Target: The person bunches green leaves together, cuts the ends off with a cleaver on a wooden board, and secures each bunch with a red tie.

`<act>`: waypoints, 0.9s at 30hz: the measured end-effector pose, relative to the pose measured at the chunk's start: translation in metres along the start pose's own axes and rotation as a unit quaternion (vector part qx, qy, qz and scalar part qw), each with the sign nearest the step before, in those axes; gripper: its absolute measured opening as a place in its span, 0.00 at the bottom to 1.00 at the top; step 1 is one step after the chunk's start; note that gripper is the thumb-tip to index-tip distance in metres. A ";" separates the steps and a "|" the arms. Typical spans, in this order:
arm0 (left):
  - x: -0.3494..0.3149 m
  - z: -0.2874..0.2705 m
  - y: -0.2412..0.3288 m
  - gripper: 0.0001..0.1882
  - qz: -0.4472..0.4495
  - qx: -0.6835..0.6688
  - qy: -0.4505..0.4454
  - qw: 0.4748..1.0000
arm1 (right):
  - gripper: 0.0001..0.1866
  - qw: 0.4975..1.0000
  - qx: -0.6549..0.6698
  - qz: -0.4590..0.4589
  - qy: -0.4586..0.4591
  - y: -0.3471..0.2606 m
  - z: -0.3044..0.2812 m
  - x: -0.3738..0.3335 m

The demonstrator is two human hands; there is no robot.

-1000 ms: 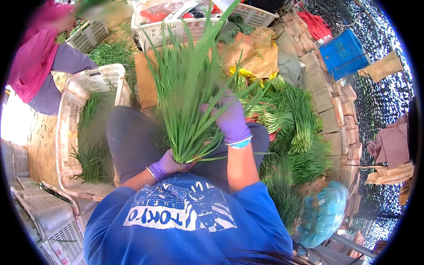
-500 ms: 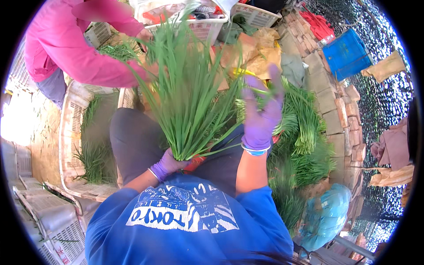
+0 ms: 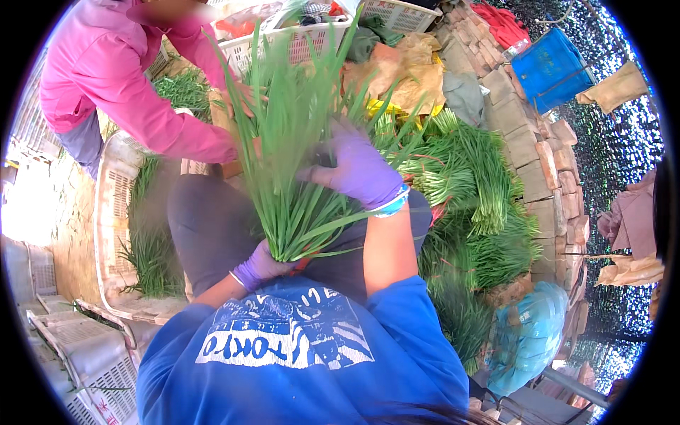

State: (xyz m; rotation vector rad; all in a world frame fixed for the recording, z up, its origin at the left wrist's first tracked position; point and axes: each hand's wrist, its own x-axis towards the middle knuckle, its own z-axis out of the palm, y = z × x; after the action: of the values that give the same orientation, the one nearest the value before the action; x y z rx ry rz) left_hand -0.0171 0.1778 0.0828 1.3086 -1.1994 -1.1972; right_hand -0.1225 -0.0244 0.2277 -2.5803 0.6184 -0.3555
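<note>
A loose bunch of long, flat green garlic chives stands fanned out above my lap. My left hand, in a purple glove, is wrapped around its lower end. At the bunch's right side is my right hand, also purple-gloved, with thumb and fingers apart against the leaves. Its fingertips are blurred and partly among the leaves. A few blades lean out to the right below that hand. Tied bundles of chives are piled on the ground to my right, some with red ties.
A person in a pink jacket works at the upper left, hands behind my bunch. A white crate with loose chives stands left; another crate lies ahead. A blue bin, brick edging and a blue plastic bag are right.
My right hand has come down and left from beside the bunch to its leaves. The thin stalk at its fingers no longer shows there. My left hand keeps its hold.
</note>
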 end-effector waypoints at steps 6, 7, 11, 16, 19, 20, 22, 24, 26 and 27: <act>0.003 0.004 -0.008 0.20 0.003 -0.034 0.000 0.999 | 0.17 0.987 0.135 -0.081 0.036 0.014 0.000 -0.011; 0.001 0.003 0.004 0.20 -0.108 -0.117 -0.013 0.987 | 0.15 0.990 0.067 -0.124 0.024 0.026 0.001 -0.014; -0.003 0.005 -0.022 0.26 -0.076 -0.169 -0.032 0.982 | 0.11 0.986 -0.002 -0.096 0.139 0.042 0.015 -0.020; 0.005 0.029 -0.038 0.25 -0.054 -0.070 -0.004 0.996 | 0.11 0.926 -0.113 0.037 0.358 0.106 0.065 -0.031; 0.012 0.025 -0.002 0.26 -0.113 -0.059 -0.013 0.992 | 0.14 0.896 0.121 0.134 0.405 0.129 0.069 -0.043; 0.010 0.016 0.013 0.24 -0.289 -0.116 -0.047 0.949 | 0.16 0.885 0.157 0.186 0.398 0.125 0.063 -0.046; 0.010 0.010 -0.006 0.28 -0.245 -0.100 -0.002 0.964 | 0.18 0.870 0.190 0.237 0.389 0.114 0.047 -0.056; 0.021 -0.016 -0.013 0.33 -0.041 -0.104 0.157 0.981 | 0.19 0.823 0.225 0.233 0.467 0.100 0.033 -0.062; 0.052 -0.056 0.022 0.37 -0.056 -0.158 0.172 0.971 | 0.19 0.810 0.218 0.246 0.486 0.096 0.012 -0.081; 0.064 -0.080 0.048 0.38 -0.017 -0.117 0.197 0.973 | 0.19 0.801 0.232 0.250 0.491 0.099 0.013 -0.080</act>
State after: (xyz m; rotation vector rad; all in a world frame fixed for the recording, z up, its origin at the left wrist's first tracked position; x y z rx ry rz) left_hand 0.0620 0.1137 0.1315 1.3139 -0.7296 -1.0070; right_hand -0.2227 -0.0595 0.1573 -1.5179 1.3050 -1.4670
